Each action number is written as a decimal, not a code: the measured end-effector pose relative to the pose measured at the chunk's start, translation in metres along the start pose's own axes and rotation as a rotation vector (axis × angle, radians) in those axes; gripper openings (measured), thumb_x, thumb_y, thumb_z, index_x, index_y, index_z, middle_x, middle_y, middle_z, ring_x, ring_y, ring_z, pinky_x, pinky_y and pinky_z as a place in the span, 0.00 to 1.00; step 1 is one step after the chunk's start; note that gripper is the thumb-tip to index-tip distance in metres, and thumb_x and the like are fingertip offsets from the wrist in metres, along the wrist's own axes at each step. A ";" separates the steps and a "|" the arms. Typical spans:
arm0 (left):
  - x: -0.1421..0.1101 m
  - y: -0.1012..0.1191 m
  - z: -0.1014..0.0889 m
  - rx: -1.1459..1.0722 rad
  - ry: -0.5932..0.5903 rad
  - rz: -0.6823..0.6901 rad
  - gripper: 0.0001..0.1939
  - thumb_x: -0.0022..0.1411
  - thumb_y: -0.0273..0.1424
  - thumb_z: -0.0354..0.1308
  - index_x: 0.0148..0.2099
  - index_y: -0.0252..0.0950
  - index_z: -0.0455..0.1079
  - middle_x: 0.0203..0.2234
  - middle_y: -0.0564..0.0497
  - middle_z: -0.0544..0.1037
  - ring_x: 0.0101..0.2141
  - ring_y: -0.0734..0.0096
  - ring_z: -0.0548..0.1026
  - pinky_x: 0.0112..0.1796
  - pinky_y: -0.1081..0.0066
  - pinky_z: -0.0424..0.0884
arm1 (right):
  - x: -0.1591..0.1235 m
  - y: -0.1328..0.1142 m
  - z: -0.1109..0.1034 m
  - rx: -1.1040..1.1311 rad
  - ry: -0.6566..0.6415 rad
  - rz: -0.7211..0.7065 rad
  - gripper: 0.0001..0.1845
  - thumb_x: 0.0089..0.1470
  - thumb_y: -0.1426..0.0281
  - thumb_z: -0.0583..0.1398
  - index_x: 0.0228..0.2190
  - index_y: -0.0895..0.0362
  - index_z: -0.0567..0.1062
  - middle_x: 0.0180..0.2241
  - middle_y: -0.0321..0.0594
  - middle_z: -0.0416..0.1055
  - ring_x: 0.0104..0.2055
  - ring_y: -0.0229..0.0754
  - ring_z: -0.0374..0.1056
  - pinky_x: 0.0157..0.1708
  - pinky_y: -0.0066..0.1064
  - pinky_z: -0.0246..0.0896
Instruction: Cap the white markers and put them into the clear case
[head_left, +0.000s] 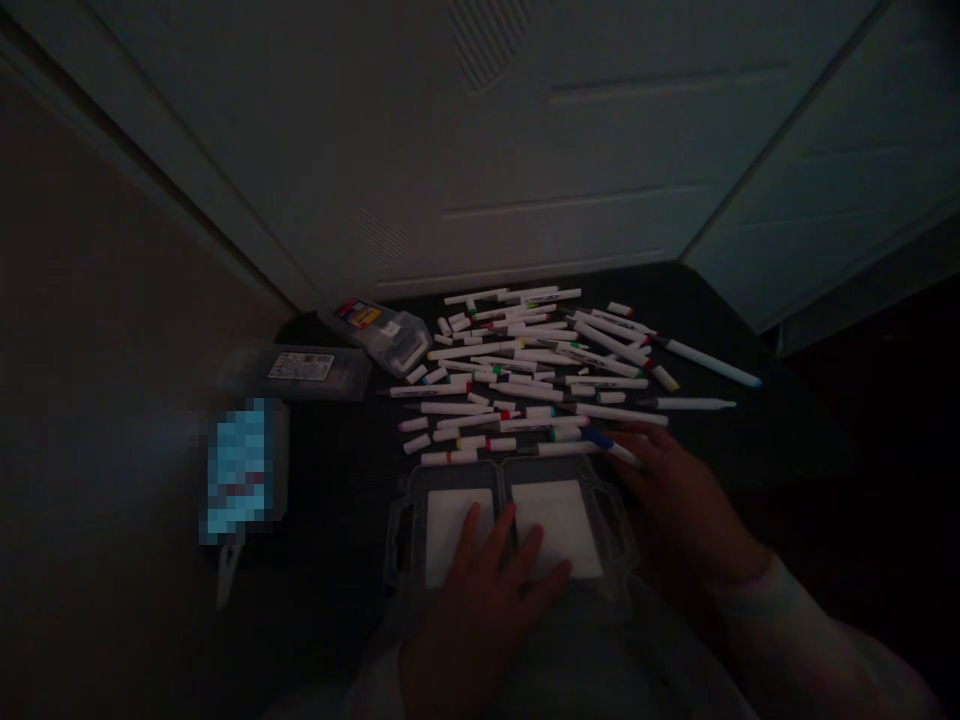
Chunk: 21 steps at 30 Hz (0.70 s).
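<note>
In dim light, my left hand (502,600) lies with fingers spread over a clear plastic case (499,490), which sits opened out in front of me. Two white rectangular inserts, the left insert (442,530) and the right insert (570,540), show in its halves; my fingers cover part of them. My right hand (675,490) is closed around a white marker (626,455) with a blue end, just right of the case. The blue end points left toward the pile of white markers (517,390) and loose caps. Some fingers of the right hand are hidden.
Left of the pile lie a clear case (386,335) with a colourful label and another clear case (315,372) with a white label. A blurred blue item (240,470) stands nearer, at the dark table's left edge. A pale panelled wall (525,220) closes off the back.
</note>
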<state>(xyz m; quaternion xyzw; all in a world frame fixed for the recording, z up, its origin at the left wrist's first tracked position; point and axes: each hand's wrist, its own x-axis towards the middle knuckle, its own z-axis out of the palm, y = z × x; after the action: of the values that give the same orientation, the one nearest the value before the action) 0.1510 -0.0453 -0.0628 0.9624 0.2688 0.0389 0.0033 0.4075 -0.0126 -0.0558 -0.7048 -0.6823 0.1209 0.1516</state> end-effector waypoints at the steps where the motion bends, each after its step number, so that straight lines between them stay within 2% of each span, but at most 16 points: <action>1: 0.001 -0.001 0.000 0.002 -0.003 -0.001 0.22 0.64 0.30 0.45 0.59 0.50 0.53 0.55 0.52 0.63 0.54 0.49 0.61 0.48 0.42 0.58 | 0.004 0.000 0.002 -0.016 -0.005 -0.014 0.15 0.57 0.66 0.50 0.43 0.52 0.73 0.46 0.41 0.65 0.40 0.44 0.69 0.37 0.36 0.67; 7: 0.005 -0.012 -0.001 -0.009 -0.005 0.000 0.23 0.64 0.30 0.45 0.60 0.49 0.52 0.56 0.52 0.63 0.54 0.48 0.60 0.49 0.42 0.58 | 0.018 0.000 0.007 -0.045 -0.012 -0.069 0.14 0.58 0.66 0.51 0.44 0.50 0.72 0.45 0.38 0.67 0.36 0.41 0.69 0.34 0.32 0.66; 21: 0.009 -0.024 -0.002 -0.043 -0.028 -0.020 0.25 0.63 0.30 0.47 0.61 0.50 0.50 0.57 0.51 0.61 0.57 0.50 0.55 0.52 0.42 0.53 | 0.044 -0.007 0.008 -0.088 0.008 -0.059 0.14 0.58 0.65 0.51 0.41 0.53 0.72 0.43 0.39 0.68 0.36 0.42 0.68 0.31 0.31 0.62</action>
<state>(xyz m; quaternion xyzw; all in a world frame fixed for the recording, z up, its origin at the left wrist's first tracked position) 0.1465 -0.0204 -0.0606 0.9598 0.2775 0.0311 0.0282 0.3998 0.0314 -0.0590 -0.6909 -0.7069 0.0834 0.1266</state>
